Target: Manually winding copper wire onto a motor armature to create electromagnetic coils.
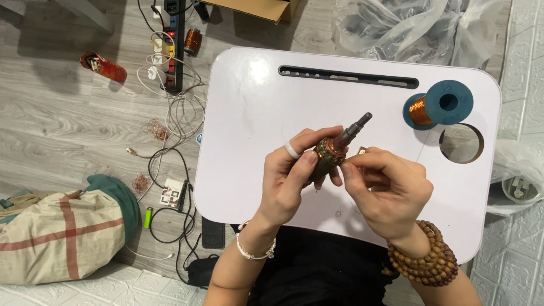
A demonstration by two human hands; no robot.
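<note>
Overhead, above the white rounded plastic surface [249, 113], the left hand [292, 175] grips a copper-wound motor armature with steel shaft [334, 148]; the right hand [388, 190] pinches its fingers [360, 161] closed at the armature's commutator end, right of it.

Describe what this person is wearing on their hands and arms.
Both forearms are bare, with no sleeves. The left hand has a plain white ring on one finger, and a thin silver chain bracelet circles its wrist. The right hand wears no ring that shows; its wrist carries a brown wooden bead bracelet wrapped in several loops.
</note>
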